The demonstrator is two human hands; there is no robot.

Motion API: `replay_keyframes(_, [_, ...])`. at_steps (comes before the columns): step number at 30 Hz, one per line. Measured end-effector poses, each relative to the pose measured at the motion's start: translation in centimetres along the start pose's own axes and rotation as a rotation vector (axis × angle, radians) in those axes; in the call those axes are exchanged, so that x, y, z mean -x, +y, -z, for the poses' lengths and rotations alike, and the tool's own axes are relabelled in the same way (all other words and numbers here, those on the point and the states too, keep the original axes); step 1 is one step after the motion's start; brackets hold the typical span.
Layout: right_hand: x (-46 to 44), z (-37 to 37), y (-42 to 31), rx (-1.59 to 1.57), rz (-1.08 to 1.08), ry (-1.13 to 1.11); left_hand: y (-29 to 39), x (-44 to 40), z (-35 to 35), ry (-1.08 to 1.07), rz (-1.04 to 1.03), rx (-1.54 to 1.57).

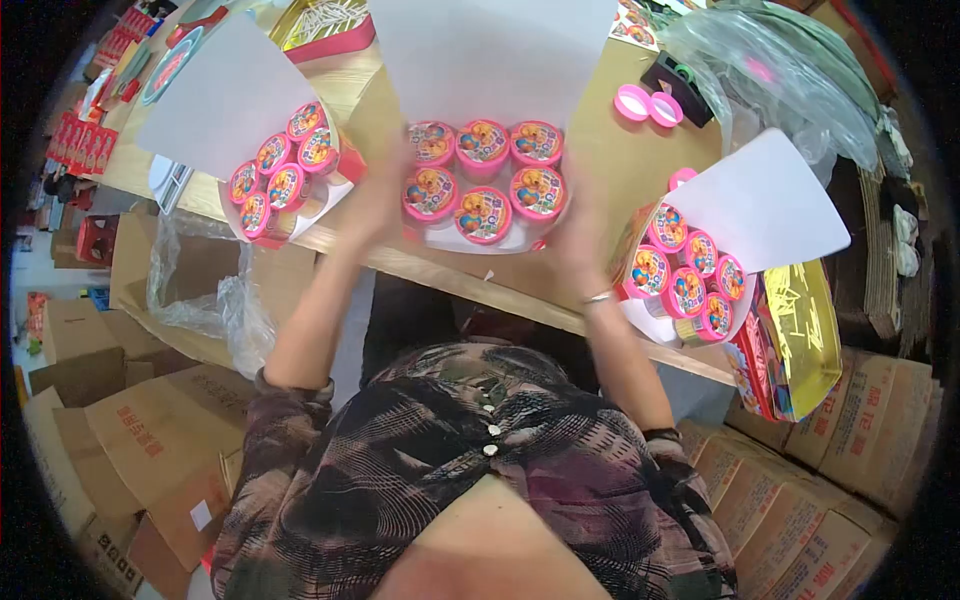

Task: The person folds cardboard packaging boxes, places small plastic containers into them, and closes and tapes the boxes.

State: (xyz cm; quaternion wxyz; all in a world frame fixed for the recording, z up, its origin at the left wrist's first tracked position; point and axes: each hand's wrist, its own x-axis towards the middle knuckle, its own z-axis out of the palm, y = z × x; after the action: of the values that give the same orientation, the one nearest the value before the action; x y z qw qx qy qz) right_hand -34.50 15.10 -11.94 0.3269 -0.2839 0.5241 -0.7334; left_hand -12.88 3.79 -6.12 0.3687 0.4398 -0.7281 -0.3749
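Observation:
A display box [470, 238] with its tall white lid flap [490, 65] raised stands in front of me. Several round tubs with pink rims and cartoon-printed lids [482, 215] sit in it in two rows. My left hand [378, 200] is at the box's left side and my right hand [578, 225] at its right side. Both hands are smeared by motion, so their fingers and grip cannot be made out. A similar filled box [325, 195] with a raised flap stands to the left, and another filled box [650, 300] is tilted near my right forearm.
Pink lids [648, 105], a black tape dispenser [678, 85] and clear plastic bags [770, 75] lie at the back right. A tray of white sticks [325, 25] is at the back left. A yellow box [805, 330] with yellow sticks stands right. Cartons [165, 440] flank me.

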Motion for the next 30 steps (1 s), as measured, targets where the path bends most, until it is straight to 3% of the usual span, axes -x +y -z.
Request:
replay_keyframes(4, [0.7, -2.5, 2.7, 0.710, 0.278, -0.245, -2.9, 0.8, -3.2, 0.025, 0.159, 0.328])
replay_keyframes(8, [-1.3, 0.6, -0.2, 0.895, 0.306, -0.248, -5.3, -0.1, -0.7, 0.107, 0.304, 0.716])
replay_keyframes(11, [0.2, -0.5, -2.5, 0.973, 0.731, -0.251, -5.6, 1.9, -1.0, 0.014, 0.281, 0.692])
replay_keyframes(13, [3.8, -2.5, -2.1, 0.821, 0.892, -0.662, -5.7, 2.8, -1.6, -0.076, 0.232, 0.681])
replay_keyframes(15, [7.1, -4.5, 0.1, 0.782, 0.915, -1.056, -6.8, 4.6, -2.8, -0.072, 0.259, 0.665])
replay_keyframes(16, [7.0, -4.2, 1.6, 0.783, 0.912, -1.058, -7.1, 5.5, -3.3, -0.073, 0.268, 0.661])
replay_keyframes(18, [5.6, -4.1, 4.3, 0.984, 0.832, -1.057, -5.9, 7.5, -3.5, 0.141, 0.214, 0.482])
replay_keyframes(20, [4.2, -3.4, 4.3, 0.916, 0.585, -0.885, -8.1, 11.2, -4.3, 0.345, 0.116, 0.305])
replay_keyframes(21, [3.5, -3.1, 4.0, 0.909, 0.581, -0.898, -10.0, 12.9, -4.3, 0.354, 0.125, 0.301])
replay_keyframes(23, [2.6, -3.1, 2.7, 0.148, -0.282, -0.552, -12.4, 15.7, -3.3, 0.203, -0.174, -0.274])
replay_keyframes(24, [2.6, -3.4, 2.1, 0.151, -0.283, -0.557, -12.7, 16.3, -3.3, 0.208, -0.170, -0.273])
replay_keyframes(28, [2.9, -3.9, 0.3, 1.095, 0.696, -0.546, -11.0, 16.9, -3.6, 0.161, -0.291, -0.427])
replay_keyframes(30, [2.2, -4.5, 1.0, 1.260, 0.713, -0.494, -11.6, 17.5, -3.7, 0.138, -0.339, -0.467])
